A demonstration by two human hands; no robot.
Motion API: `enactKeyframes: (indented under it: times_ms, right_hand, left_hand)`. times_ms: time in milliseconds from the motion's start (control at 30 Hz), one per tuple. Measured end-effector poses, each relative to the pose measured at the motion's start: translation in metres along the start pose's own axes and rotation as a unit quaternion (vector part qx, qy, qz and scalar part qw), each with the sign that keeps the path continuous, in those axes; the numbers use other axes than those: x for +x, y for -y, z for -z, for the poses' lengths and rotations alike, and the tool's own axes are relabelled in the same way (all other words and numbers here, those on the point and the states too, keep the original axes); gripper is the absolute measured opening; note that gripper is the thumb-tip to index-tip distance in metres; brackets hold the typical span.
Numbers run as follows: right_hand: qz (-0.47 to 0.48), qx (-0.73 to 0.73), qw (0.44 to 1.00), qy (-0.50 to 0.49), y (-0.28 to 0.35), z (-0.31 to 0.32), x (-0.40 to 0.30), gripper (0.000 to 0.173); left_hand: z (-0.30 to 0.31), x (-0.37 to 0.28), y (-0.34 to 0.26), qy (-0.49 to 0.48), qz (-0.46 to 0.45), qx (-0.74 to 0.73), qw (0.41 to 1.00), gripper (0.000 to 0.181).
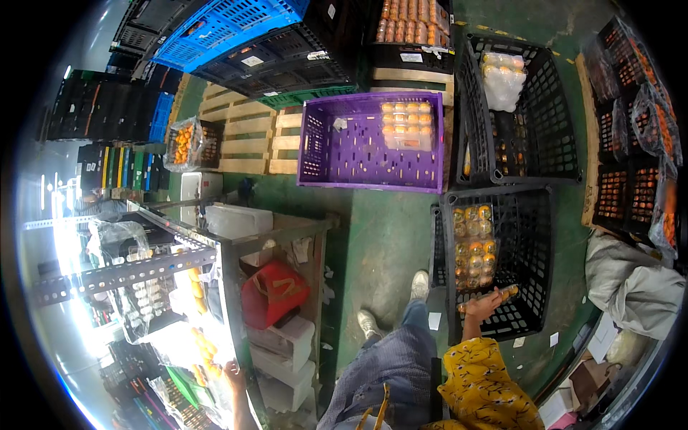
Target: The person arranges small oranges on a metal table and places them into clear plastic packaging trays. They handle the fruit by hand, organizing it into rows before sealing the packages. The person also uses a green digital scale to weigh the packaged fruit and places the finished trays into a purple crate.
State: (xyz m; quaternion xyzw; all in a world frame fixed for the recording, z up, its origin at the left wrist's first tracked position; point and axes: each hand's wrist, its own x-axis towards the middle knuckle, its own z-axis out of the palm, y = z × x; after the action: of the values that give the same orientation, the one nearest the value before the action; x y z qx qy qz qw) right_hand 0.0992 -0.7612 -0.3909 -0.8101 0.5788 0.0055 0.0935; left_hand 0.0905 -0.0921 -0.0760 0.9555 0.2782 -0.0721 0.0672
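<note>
My right hand (482, 306) grips a clear plastic pack of orange fruit (508, 293), tilted on edge inside the near end of a black plastic crate (529, 252). Beside it in that crate lie clear packs of the same fruit (474, 244), along the left side. Over at the left, my left hand (233, 374) is at the edge of a metal-framed workbench (228, 285). Bright glare there hides whether its fingers hold anything. Close to it, a row of orange fruit (203, 344) lies on the lit bench top.
Ahead, a purple crate (371, 177) holds packed fruit (407, 124). Another black crate (548, 113) stands right of it, with white-wrapped packs (502, 80). Wooden pallets (236, 123) and stacked blue crates (231, 32) stand farther off. A red bag (274, 294) sits under the bench.
</note>
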Motion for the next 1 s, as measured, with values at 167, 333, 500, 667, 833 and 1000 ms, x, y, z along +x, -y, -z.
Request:
enactKeyframes:
  times_ms: [167,333,500,667,833,1000]
  right_hand:
    - [-0.079,0.019,0.997,0.01,-0.015,-0.004,0.003,0.048]
    - [-0.136,0.04,0.986,-0.084,-0.044,-0.012,0.027,0.046]
    - [-0.353,0.067,0.933,-0.013,-0.02,0.014,0.042,0.055]
    - [-0.043,-0.287,0.777,0.559,-0.063,-0.024,0.051,0.061]
    - [-0.488,0.114,0.776,0.383,-0.124,-0.108,0.05,0.044]
    - [-0.551,0.251,0.763,0.228,-0.078,-0.083,0.044,0.041]
  left_hand:
    - [-0.004,0.001,-0.002,0.001,-0.013,0.019,1.0,0.025]
    - [-0.001,0.0,-0.014,0.006,-0.013,0.038,0.999,0.027]
    - [0.002,-0.003,-0.036,0.0,-0.007,0.045,0.999,0.029]
    - [-0.01,0.008,-0.001,-0.003,-0.01,-0.004,1.0,0.033]
    - [-0.004,-0.007,-0.013,0.01,0.006,0.022,1.0,0.028]
    - [-0.002,0.001,-0.025,-0.001,-0.014,-0.002,1.0,0.023]
